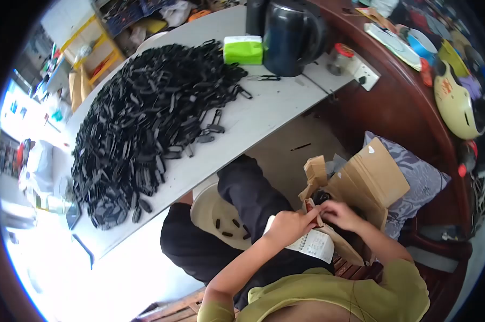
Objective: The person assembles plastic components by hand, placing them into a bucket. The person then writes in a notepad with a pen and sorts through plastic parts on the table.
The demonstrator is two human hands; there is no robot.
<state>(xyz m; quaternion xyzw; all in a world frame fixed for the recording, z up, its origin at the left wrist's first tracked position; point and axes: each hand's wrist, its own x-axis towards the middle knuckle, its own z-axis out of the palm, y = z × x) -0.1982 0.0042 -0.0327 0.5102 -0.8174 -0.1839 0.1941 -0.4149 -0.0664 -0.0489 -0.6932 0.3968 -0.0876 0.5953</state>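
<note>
My left hand [295, 226] is closed on a small red and tan item [310, 208], too small to name, above the front edge of an open cardboard box [367, 180]. The fingers of my right hand [339, 214] are pinched beside the same item, over the box; what they hold is hidden. Dark contents [321, 196] show partly inside the box. Under my left wrist, a notebook page with handwriting [315, 245] lies on my lap.
A large heap of black plastic pieces [146, 118] covers much of the grey table [242, 126]. Behind it stand a green-white tissue pack [243, 50], a dark kettle [288, 40] and a red-lidded jar [339, 58]. A patterned cushion [422, 174] leans behind the box.
</note>
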